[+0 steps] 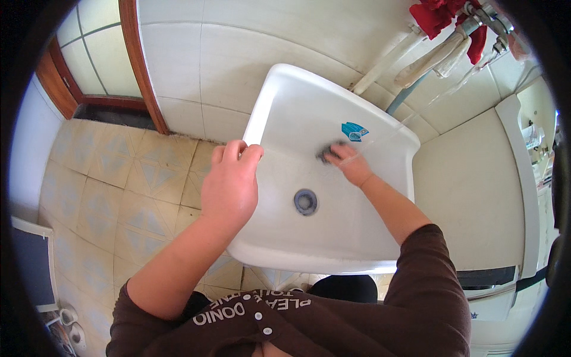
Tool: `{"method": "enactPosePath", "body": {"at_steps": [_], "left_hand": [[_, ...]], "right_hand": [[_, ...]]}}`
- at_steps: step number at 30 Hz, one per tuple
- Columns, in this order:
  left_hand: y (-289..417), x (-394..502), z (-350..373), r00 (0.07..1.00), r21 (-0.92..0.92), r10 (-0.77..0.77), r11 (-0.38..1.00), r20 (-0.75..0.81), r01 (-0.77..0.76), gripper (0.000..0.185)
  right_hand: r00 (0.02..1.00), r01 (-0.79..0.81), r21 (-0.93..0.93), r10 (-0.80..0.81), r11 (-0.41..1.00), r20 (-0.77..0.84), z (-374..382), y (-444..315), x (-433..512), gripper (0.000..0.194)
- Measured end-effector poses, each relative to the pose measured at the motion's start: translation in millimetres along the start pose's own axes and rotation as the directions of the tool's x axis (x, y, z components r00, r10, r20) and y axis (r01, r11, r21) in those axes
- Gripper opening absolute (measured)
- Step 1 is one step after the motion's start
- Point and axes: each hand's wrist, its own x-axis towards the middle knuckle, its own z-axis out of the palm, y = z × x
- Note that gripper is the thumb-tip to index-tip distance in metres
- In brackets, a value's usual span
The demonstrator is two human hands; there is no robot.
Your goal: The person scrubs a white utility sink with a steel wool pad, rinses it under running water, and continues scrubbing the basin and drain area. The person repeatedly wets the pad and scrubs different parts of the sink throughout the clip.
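Observation:
My left hand (232, 185) has its fingers curled over the left rim of a white ceramic sink (276, 178). Inside the basin, my right hand (352, 165) presses a dark scrubbing pad (329, 151) against the inner surface. Motion blur covers the pad and fingertips, so its exact kind is unclear. Just above that hand is a blue sticker (355, 132) on the basin wall. Below and to the left of it lies the round drain (306, 202). A thin stream of water (450, 91) runs from the tap towards the basin.
Metal taps (484, 20) with red cloths (432, 18) and light gloves or cloths (432, 60) hang at the upper right. A white pipe (386, 62) runs down the tiled wall. To the right stands a white appliance or cabinet (464, 192). A wooden door frame (142, 67) is at the left.

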Motion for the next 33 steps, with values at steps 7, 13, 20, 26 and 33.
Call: {"method": "enactPosePath", "body": {"at_steps": [7,13,20,26,33], "left_hand": [[1,0,-1,0.999,0.096,0.036,0.995,0.025,-0.038,0.027],[2,0,-1,1.000,0.009,-0.010,1.000,0.016,0.010,0.026],[4,1,-4,1.000,0.052,-0.004,0.999,0.023,0.003,0.026],[1,-2,0,0.999,0.044,0.045,0.998,-0.010,-0.045,0.026],[1,0,0,0.999,0.048,0.026,0.998,0.031,-0.027,0.026]], "right_hand": [[0.977,0.213,-0.035,-0.213,0.976,-0.002,31,-50,69,0.030],[0.932,0.134,-0.066,-0.149,0.989,-0.332,14,-41,64,0.029],[0.985,0.152,-0.009,-0.152,0.988,-0.086,51,-51,55,0.042],[0.864,-0.388,0.045,0.347,0.920,0.364,75,-43,-62,0.059],[0.460,-0.433,0.072,0.151,0.899,0.875,24,-122,-92,0.069]]}}
